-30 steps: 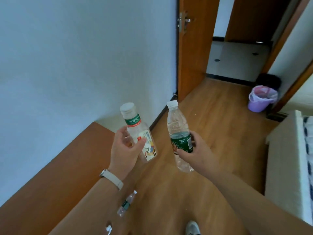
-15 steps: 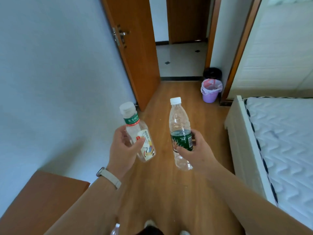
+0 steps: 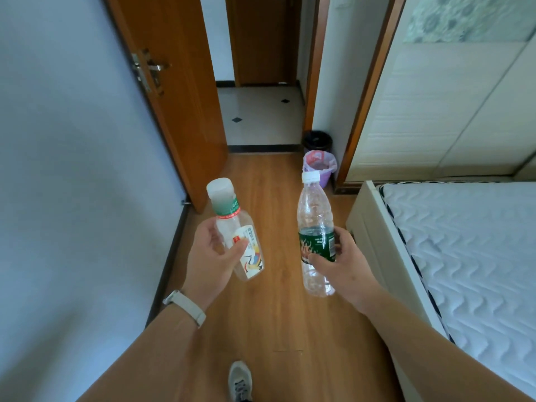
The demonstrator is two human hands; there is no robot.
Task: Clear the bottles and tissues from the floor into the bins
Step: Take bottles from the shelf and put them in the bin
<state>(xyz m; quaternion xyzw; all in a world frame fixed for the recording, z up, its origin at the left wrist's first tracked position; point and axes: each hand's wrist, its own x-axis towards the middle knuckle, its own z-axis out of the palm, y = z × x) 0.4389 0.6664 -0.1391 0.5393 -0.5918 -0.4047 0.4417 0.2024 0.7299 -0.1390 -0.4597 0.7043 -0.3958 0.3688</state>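
Your left hand (image 3: pixel 211 256) grasps a short white-capped bottle (image 3: pixel 232 224) round its body; your right hand (image 3: pixel 345 265) grasps a taller green-labelled bottle (image 3: pixel 314 227) at the label. Both bottles are capped, near upright and held apart above the wooden floor (image 3: pixel 275 314). The purple bin (image 3: pixel 322 165) and the black bin (image 3: pixel 317 140) beyond it stand at the floor's far edge, beside the right door frame. Recommendation: walk right up, keep clear of the bed (image 3: pixel 464 256) corner, and release each bottle low over an opening rather than throwing.
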